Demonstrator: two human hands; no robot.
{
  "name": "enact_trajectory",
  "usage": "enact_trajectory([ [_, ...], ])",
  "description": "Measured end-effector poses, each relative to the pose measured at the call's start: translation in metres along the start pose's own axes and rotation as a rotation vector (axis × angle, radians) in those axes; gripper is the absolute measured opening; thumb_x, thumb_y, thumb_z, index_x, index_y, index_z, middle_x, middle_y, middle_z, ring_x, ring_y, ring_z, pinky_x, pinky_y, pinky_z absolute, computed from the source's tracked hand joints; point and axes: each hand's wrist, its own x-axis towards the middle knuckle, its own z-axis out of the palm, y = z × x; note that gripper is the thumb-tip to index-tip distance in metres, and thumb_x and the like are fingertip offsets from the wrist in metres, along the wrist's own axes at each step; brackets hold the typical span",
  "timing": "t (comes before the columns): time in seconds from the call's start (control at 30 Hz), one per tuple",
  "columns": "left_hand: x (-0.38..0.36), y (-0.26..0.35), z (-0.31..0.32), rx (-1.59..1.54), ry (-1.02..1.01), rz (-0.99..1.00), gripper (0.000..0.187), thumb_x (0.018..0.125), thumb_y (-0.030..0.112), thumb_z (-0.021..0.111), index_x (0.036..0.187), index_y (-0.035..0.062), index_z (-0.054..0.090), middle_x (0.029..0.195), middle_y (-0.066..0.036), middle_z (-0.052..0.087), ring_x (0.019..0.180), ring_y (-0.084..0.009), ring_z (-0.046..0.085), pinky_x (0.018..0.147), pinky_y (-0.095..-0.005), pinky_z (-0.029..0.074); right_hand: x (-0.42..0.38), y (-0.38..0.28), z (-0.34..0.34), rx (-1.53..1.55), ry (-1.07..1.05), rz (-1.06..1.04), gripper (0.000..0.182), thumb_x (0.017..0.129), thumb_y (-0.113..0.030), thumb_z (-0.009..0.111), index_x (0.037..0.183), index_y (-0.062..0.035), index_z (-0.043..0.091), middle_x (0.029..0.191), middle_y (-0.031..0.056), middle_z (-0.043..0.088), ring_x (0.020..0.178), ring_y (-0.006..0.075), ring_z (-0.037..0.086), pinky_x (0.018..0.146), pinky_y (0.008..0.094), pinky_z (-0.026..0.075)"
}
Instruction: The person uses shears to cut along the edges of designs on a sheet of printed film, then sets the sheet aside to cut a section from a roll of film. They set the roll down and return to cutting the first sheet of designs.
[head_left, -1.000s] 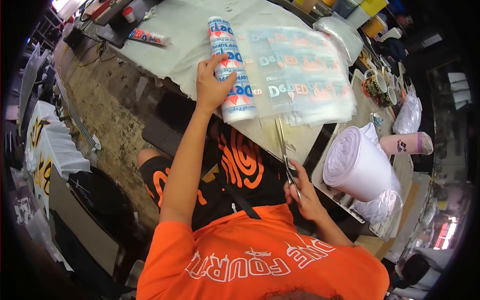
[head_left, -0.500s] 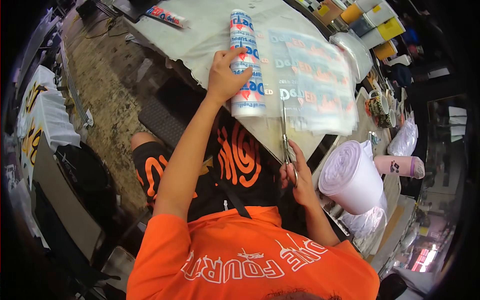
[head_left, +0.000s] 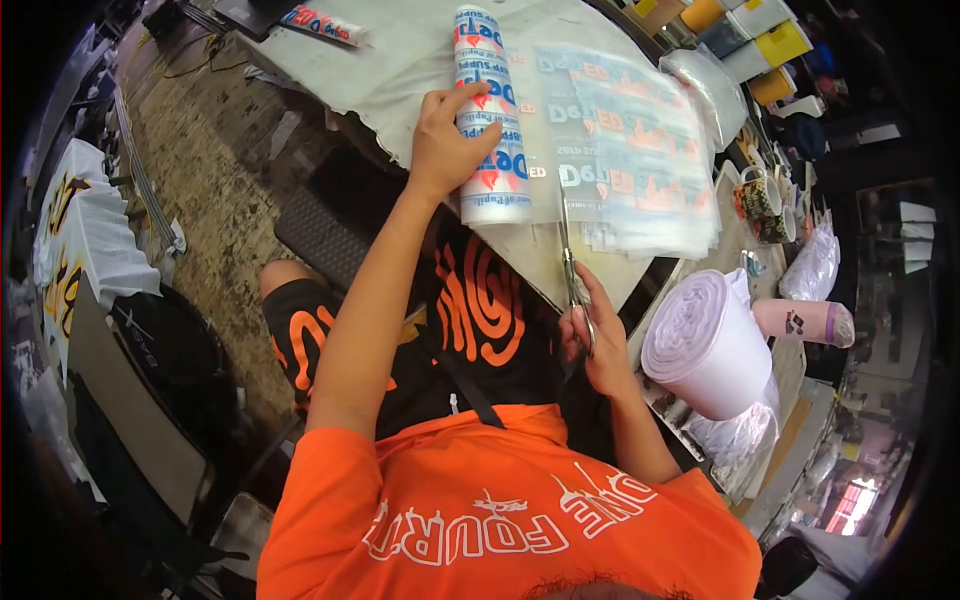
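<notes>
White roll (head_left: pixel 703 345) — beside scissors (head_left: pixel 570 262), mugs (head_left: pixel 762 205) beyond.

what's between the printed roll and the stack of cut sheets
In the head view, film unrolled from the printed roll spans toward the stack of cut sheets; scissors cut it.

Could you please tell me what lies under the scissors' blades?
The scissors in the right hand cross clear printed film unrolled from the roll; the table beneath is mostly covered.

Scissor handles (head_left: pixel 584 325) buried inside the right hand (head_left: pixel 597 345), lower centre. Print on the film sheets (head_left: pixel 625 150) too smeared to read (upper right). Second printed roll (head_left: pixel 325 24) clipped by the top edge; right-edge clutter lost in darkness.
</notes>
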Motion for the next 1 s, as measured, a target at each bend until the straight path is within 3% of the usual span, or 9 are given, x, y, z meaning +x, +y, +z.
enact_trajectory([
  [0.1, 0.001, 0.002, -0.001, -0.007, -0.024, -0.052, 0.052, 0.077, 0.024, 0.082, 0.128, 0.0176, 0.073, 0.121, -0.014, 0.058, 0.108, -0.0304, 0.066, 0.096, -0.0408, 0.056, -0.001, -0.001, 0.001, -0.016, 0.006, -0.004, 0.067, 0.109, -0.028, 0.053, 0.166, -0.0046, 0.025, 0.074, 0.0012, 0.052, 0.061, 0.0094, 0.048, 0.058, 0.0247, 0.042],
  [0.33, 0.001, 0.000, -0.001, 0.008, -0.034, -0.037, 0.051, 0.077, 0.025, 0.082, 0.127, 0.0168, 0.073, 0.122, -0.014, 0.059, 0.111, -0.0304, 0.065, 0.098, -0.0410, 0.055, 0.004, -0.004, 0.005, -0.042, 0.002, 0.006, 0.066, 0.110, -0.021, 0.051, 0.167, -0.0054, 0.024, 0.076, 0.0016, 0.054, 0.061, 0.0087, 0.047, 0.057, 0.0248, 0.042],
  [0.4, 0.001, -0.001, 0.000, 0.036, -0.008, 0.012, 0.052, 0.081, 0.023, 0.083, 0.132, 0.0198, 0.072, 0.123, -0.012, 0.060, 0.103, -0.0236, 0.066, 0.091, -0.0361, 0.055, 0.004, -0.004, 0.005, -0.040, 0.006, 0.009, 0.066, 0.110, -0.022, 0.052, 0.167, -0.0057, 0.024, 0.076, 0.0016, 0.055, 0.061, 0.0087, 0.047, 0.056, 0.0248, 0.042],
  [0.6, 0.000, -0.002, -0.001, 0.041, -0.017, 0.031, 0.052, 0.081, 0.022, 0.082, 0.132, 0.0187, 0.072, 0.123, -0.013, 0.059, 0.105, -0.0246, 0.067, 0.092, -0.0373, 0.056, 0.000, -0.004, 0.004, -0.090, 0.007, 0.003, 0.065, 0.109, -0.023, 0.053, 0.167, -0.0063, 0.026, 0.075, 0.0015, 0.057, 0.061, 0.0083, 0.047, 0.056, 0.0246, 0.041],
  [1.0, 0.001, -0.004, -0.001, 0.047, -0.025, 0.023, 0.051, 0.081, 0.019, 0.083, 0.130, 0.0158, 0.072, 0.122, -0.013, 0.059, 0.104, -0.0247, 0.067, 0.090, -0.0373, 0.057, -0.002, -0.001, 0.005, 0.213, 0.010, 0.147, 0.065, 0.109, -0.021, 0.058, 0.167, -0.0128, 0.030, 0.076, 0.0021, 0.057, 0.057, 0.0077, 0.046, 0.050, 0.0230, 0.039],
])
